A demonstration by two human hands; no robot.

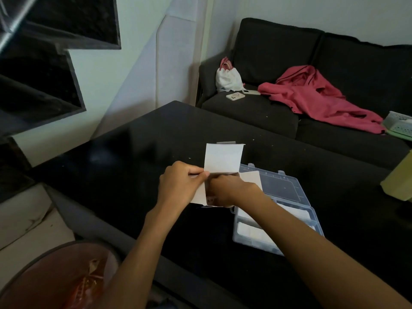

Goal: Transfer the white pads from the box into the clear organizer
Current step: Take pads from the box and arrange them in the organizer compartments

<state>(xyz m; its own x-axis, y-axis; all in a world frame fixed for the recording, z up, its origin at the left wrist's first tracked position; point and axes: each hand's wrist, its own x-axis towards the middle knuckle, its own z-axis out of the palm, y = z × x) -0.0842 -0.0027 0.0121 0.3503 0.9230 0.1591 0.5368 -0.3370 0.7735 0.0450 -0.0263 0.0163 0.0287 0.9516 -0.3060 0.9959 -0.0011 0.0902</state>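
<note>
A white cardboard box (223, 158) stands open on the black table (138, 152), its lid flap raised. My left hand (180, 186) pinches the box's left side flap. My right hand (231, 189) reaches into the box opening with its fingers hidden inside. Whether it holds a pad cannot be told. The clear organizer (289, 192) lies just right of the box with its lid open. White pads (252, 230) fill its near compartments, partly covered by my right forearm.
A dark sofa (256, 108) behind the table holds a pink garment (312, 97), a white bag (227, 79) and a phone (235, 95). A yellow-green container (399, 179) stands at the table's right edge. A bin with a red liner (62, 279) sits at lower left.
</note>
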